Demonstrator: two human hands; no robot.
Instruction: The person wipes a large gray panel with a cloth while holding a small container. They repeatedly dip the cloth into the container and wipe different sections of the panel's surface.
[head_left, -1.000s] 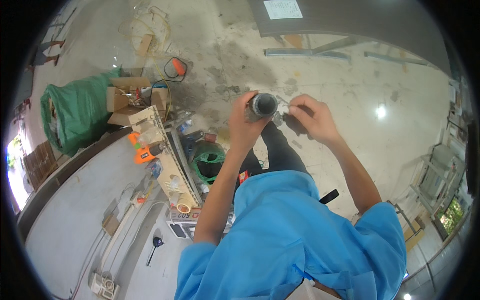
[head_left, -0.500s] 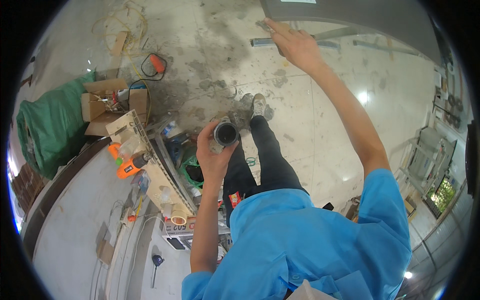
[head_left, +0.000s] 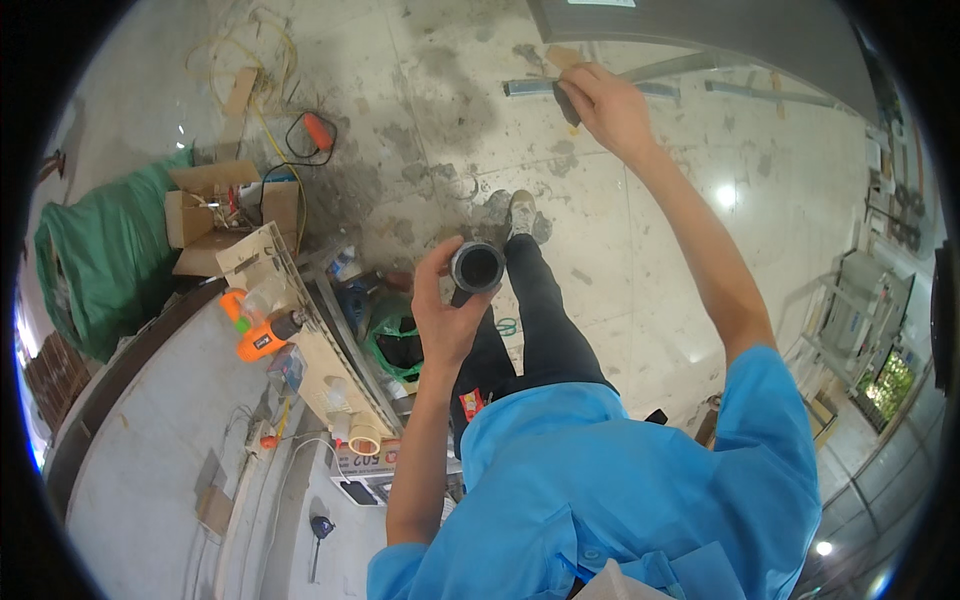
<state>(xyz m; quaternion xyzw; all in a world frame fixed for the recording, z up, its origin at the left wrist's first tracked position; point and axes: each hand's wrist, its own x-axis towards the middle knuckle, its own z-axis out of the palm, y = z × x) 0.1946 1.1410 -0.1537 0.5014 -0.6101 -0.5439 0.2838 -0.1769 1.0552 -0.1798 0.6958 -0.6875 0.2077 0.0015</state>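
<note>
A big pale floor (head_left: 680,240) with dark stains spreads out below. On the left is a long white table (head_left: 150,430) with wires (head_left: 285,480) on it. A dark grey board (head_left: 720,35) fills the top right and hides some of the floor. A fat green sack (head_left: 115,250) sits at the left. Near the top, a metal strip (head_left: 530,88) lies on the floor. A tan board (head_left: 315,365) sits between the table and the left arm, with an orange drill (head_left: 262,338) on it.

The grey board has a white paper (head_left: 600,2), but it is cut off, so I can't read it. A carton (head_left: 365,458) by the left arm has big dark print, upside down, and a red mark. The drill has a mark too small to read.

A brown box (head_left: 190,220) beside the sack is open, with a jumble of small bits in it. A green bag (head_left: 376,358) lies open between the tan board and the left hand (head_left: 447,305), with something black in it.

The left hand is wrapped around a dark round can (head_left: 477,267), held up in front of the legs. The right hand (head_left: 612,112) is over the metal strip, thumb and fingers close together. I can't tell if they pinch something small.
</note>
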